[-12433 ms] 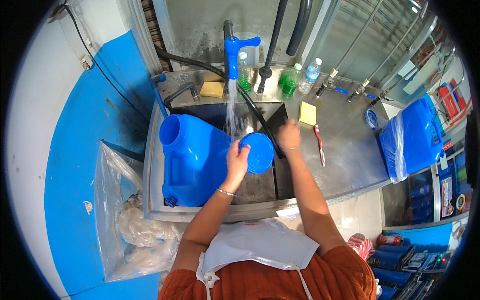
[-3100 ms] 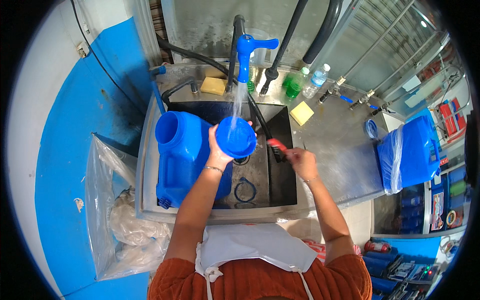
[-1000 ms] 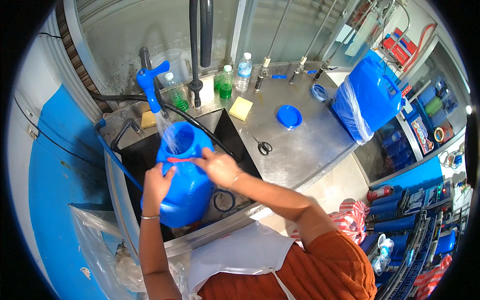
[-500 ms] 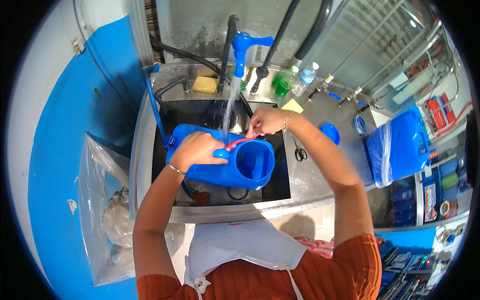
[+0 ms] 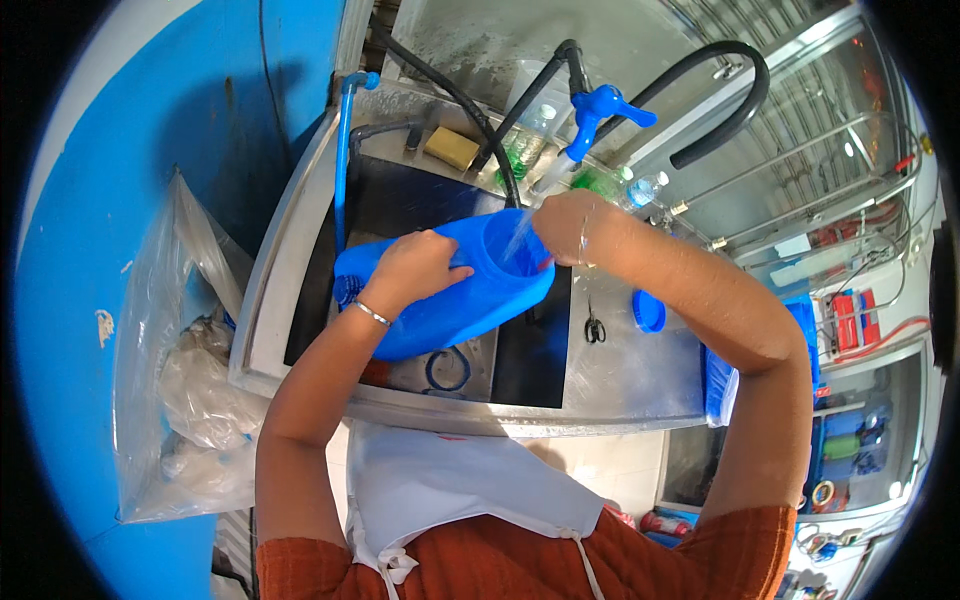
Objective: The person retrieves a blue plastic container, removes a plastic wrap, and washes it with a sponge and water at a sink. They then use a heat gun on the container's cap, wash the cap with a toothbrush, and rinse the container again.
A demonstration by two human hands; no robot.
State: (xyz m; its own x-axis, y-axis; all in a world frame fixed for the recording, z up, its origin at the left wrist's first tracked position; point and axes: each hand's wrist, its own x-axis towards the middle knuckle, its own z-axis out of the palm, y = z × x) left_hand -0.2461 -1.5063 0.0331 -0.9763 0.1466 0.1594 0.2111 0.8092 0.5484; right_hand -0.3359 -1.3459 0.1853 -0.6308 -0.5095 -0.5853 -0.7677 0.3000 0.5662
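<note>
Over the sink, a blue plastic water container [image 5: 450,310] lies tilted with its wide round mouth facing up and right. My left hand [image 5: 415,270] is closed around the grip on its upper side. Water from the blue-handled tap [image 5: 597,110] runs in a stream into the mouth. At the rim, my right hand [image 5: 572,228] is closed on a slim red stick-like tool [image 5: 546,263]; only a short red piece shows, and the rest is hidden by the hand and container. A dark ribbed cap [image 5: 348,290] sits on the container's left end.
On the steel counter to the right lie black scissors [image 5: 594,326] and a round blue lid [image 5: 649,311]. A yellow sponge [image 5: 452,148] and plastic bottles [image 5: 648,190] stand behind the sink [image 5: 480,403]. A blue ring [image 5: 447,369] lies in the basin. A clear plastic bag [image 5: 205,390] hangs at left.
The container's mouth has turned up toward the tap, and the stream now enters it. My right hand has moved with the red tool to the mouth's right rim. The view has shifted.
</note>
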